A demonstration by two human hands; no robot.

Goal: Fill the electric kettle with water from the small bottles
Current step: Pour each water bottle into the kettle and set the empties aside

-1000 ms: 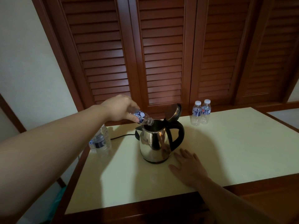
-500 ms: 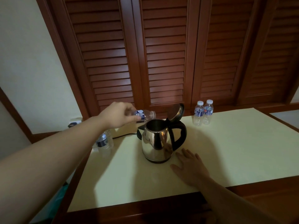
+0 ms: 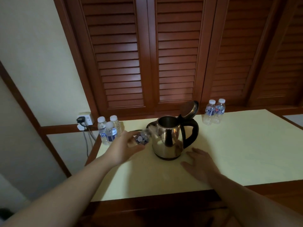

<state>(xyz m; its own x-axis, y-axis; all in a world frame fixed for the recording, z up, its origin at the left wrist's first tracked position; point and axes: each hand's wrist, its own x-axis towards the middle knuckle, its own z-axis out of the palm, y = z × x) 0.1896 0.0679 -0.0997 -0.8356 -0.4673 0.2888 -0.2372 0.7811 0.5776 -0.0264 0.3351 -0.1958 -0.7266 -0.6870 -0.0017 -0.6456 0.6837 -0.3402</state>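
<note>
A steel electric kettle (image 3: 167,138) with a black handle stands mid-table, its lid (image 3: 189,108) tipped open. My left hand (image 3: 124,148) holds a small clear bottle (image 3: 142,138) with a blue label, low and just left of the kettle, blurred by motion. My right hand (image 3: 200,163) lies flat on the table at the kettle's front right, fingers spread. Three capped bottles (image 3: 109,130) stand at the back left corner. Two more capped bottles (image 3: 214,112) stand at the back, right of the kettle.
The pale yellow table (image 3: 246,153) has a dark wood frame and backs onto brown louvred doors (image 3: 177,54). A wall socket (image 3: 84,121) with a plug and hanging cords sits left of the table. The kettle's cord runs behind my left hand.
My left hand has brought the bottle down from above the kettle's mouth to table height at its left. The camera has tilted, showing the left bottles and socket. My right hand stays put.
</note>
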